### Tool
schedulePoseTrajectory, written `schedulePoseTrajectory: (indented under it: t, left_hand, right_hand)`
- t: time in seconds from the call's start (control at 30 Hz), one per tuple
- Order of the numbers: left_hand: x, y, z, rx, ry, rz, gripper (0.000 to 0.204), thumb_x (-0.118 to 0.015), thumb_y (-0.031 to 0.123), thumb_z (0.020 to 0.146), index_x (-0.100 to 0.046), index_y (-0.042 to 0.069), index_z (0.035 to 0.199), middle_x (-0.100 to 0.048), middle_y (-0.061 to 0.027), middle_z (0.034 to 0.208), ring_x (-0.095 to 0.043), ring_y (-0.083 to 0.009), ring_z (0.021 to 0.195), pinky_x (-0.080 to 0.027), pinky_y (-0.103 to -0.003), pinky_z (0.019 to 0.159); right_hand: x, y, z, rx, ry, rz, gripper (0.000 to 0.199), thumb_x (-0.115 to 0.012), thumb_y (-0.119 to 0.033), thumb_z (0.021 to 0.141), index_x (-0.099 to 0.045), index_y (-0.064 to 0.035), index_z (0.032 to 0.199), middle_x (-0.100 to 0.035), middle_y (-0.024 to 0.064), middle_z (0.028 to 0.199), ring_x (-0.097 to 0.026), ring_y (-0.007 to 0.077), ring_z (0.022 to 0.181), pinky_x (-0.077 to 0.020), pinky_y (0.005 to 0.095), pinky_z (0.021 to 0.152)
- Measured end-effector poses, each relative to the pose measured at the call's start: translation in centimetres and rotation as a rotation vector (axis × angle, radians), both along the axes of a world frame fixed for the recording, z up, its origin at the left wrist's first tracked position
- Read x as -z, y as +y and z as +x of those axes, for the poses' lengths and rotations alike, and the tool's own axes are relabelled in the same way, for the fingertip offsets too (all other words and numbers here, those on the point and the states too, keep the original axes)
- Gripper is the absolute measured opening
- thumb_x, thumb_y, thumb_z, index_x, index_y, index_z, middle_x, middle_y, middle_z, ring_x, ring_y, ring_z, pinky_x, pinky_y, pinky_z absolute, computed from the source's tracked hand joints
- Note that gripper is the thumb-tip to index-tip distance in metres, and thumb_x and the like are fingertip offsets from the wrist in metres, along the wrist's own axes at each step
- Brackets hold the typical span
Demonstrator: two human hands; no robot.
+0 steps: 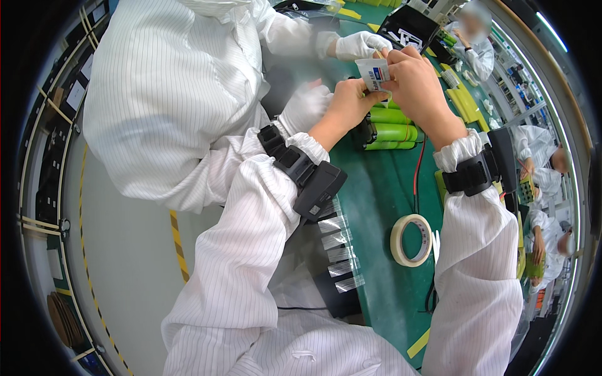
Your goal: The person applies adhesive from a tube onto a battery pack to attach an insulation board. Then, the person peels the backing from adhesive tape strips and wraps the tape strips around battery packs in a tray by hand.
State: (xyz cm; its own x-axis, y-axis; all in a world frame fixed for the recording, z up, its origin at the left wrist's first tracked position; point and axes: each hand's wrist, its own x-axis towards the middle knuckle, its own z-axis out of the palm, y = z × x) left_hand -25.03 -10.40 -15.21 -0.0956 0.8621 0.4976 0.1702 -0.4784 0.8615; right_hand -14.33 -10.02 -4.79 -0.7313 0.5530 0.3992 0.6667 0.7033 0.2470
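shelving point(44, 169) lines the far left, beside a pale floor point(125, 269) crossed by yellow-and-black striped tape. next comes a co-worker point(169, 94) in a white pinstriped smock, one gloved hand point(306, 108) by the person's left wrist, the other point(362, 46) near the white tube. clear strips point(340, 241) stick out along the edge of the green bench point(376, 200). the left hand point(351, 105) is nearly closed, thumb and fingers pinching the lower part of the white tube point(374, 73), which is held up, slightly tilted, above a pack of green cylindrical cells point(392, 130). a cream tape roll point(397, 243) lies nearer the person, with a red wire point(418, 169) running toward it from the pack. the right hand point(415, 78), fingers curled in, grips the tube's right side. other co-workers point(540, 150) sit at the far right.
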Motion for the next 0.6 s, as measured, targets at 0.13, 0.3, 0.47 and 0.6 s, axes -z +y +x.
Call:
schedulePoseTrajectory:
  t: [0.13, 0.3, 0.47, 0.6]
  left_hand:
    - [0.13, -0.11, 0.39, -0.051, -0.015, 0.02, 0.019, -0.065, 0.016, 0.071, -0.062, 0.001, 0.082, -0.06, -0.0156, 0.069, -0.058, -0.0264, 0.06, -0.044, -0.031, 0.057]
    - [0.2, -0.19, 0.93, -0.131, -0.013, 0.086, 0.018, -0.064, 0.015, 0.071, -0.061, 0.0, 0.081, -0.059, -0.017, 0.069, -0.058, -0.0301, 0.062, -0.044, -0.033, 0.056]
    - [0.36, 0.0, 0.83, -0.18, 0.001, 0.121, 0.017, -0.064, 0.014, 0.071, -0.061, 0.0, 0.081, -0.059, -0.0167, 0.067, -0.057, -0.03, 0.06, -0.044, -0.033, 0.056]
    - [-0.06, 0.12, 0.35, -0.054, 0.013, 0.001, 0.02, -0.066, 0.017, 0.07, -0.061, 0.001, 0.08, -0.06, -0.0143, 0.068, -0.057, -0.0245, 0.059, -0.044, -0.031, 0.057]
  right_hand:
    - [-0.05, -0.14, 0.0, 0.007, -0.02, 0.021, 0.01, -0.064, -0.009, 0.06, -0.062, -0.0034, 0.067, -0.055, 0.0028, 0.081, -0.047, 0.0205, 0.087, -0.0376, 0.0325, 0.072]
    - [0.17, -0.17, -0.1, -0.011, -0.009, 0.062, 0.009, -0.064, -0.009, 0.058, -0.062, -0.0037, 0.065, -0.053, 0.0024, 0.078, -0.047, 0.0195, 0.085, -0.0378, 0.0318, 0.071]
    - [0.28, -0.19, -0.21, -0.023, -0.015, 0.092, 0.008, -0.064, -0.009, 0.058, -0.061, -0.0036, 0.064, -0.053, 0.0025, 0.077, -0.047, 0.0193, 0.085, -0.0379, 0.0318, 0.07]
    - [0.17, 0.0, 0.03, -0.022, -0.021, 0.104, 0.007, -0.064, -0.008, 0.059, -0.061, -0.0033, 0.063, -0.054, 0.0023, 0.078, -0.048, 0.0196, 0.084, -0.0381, 0.032, 0.07]
